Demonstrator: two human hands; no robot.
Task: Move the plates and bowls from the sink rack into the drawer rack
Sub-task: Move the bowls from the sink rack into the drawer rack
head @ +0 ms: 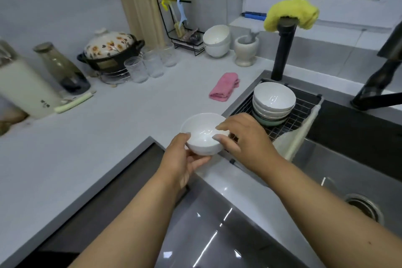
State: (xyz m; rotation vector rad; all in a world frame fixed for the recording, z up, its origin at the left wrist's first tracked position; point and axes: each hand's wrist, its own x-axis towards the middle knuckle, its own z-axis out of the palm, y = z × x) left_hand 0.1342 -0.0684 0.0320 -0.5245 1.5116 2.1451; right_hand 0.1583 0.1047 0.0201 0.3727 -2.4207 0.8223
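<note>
left hand [181, 159] cupping a white bowl [203, 134] from beneath, right hand [243, 137] pinching its far rim, bowl held upright over the counter [130, 115] edge just beside the sink rack [298, 115], where a stack of bowls [273, 102] rests.
</note>
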